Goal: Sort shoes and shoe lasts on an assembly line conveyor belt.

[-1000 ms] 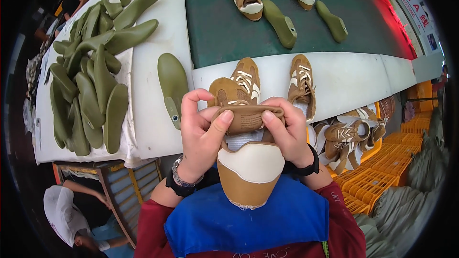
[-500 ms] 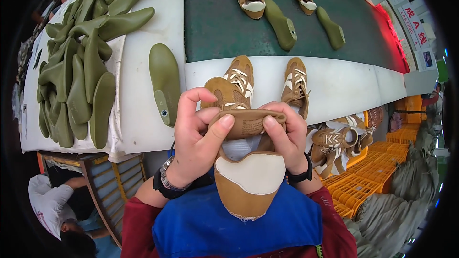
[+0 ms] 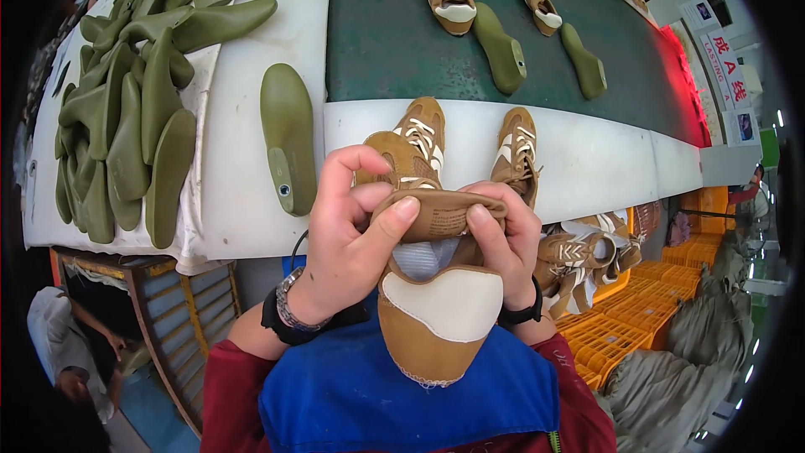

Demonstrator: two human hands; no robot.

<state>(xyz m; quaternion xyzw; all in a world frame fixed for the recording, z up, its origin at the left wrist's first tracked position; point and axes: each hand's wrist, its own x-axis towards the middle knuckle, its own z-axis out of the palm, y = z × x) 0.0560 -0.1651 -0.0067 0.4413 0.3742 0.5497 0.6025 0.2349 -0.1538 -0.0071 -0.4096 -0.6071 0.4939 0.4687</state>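
A brown suede shoe upper (image 3: 440, 352) with a white heel patch is in both of my hands, heel toward me. My left hand (image 3: 344, 243) pinches one side of its brown tongue (image 3: 436, 216), thumb on top and index finger raised and curled. On the other side my right hand (image 3: 510, 239) grips the tongue edge between thumb and fingers. Small print shows on the tongue's lining, which is folded toward me. Just beyond, a laced brown shoe (image 3: 426, 134) lies partly behind the held upper. To its right rests another laced shoe (image 3: 515, 147).
A single green shoe last (image 3: 287, 134) lies on the white table (image 3: 243, 117), left of my hands. Farther left is a heap of lasts (image 3: 126, 130). The green surface (image 3: 386, 59) holds shoes and lasts. Orange crates (image 3: 637, 310) stand right; a person (image 3: 63, 340) is lower left.
My view has shifted slightly. Both hands keep the same hold on the upper, with the tongue barely moved. The person at lower left has changed posture.
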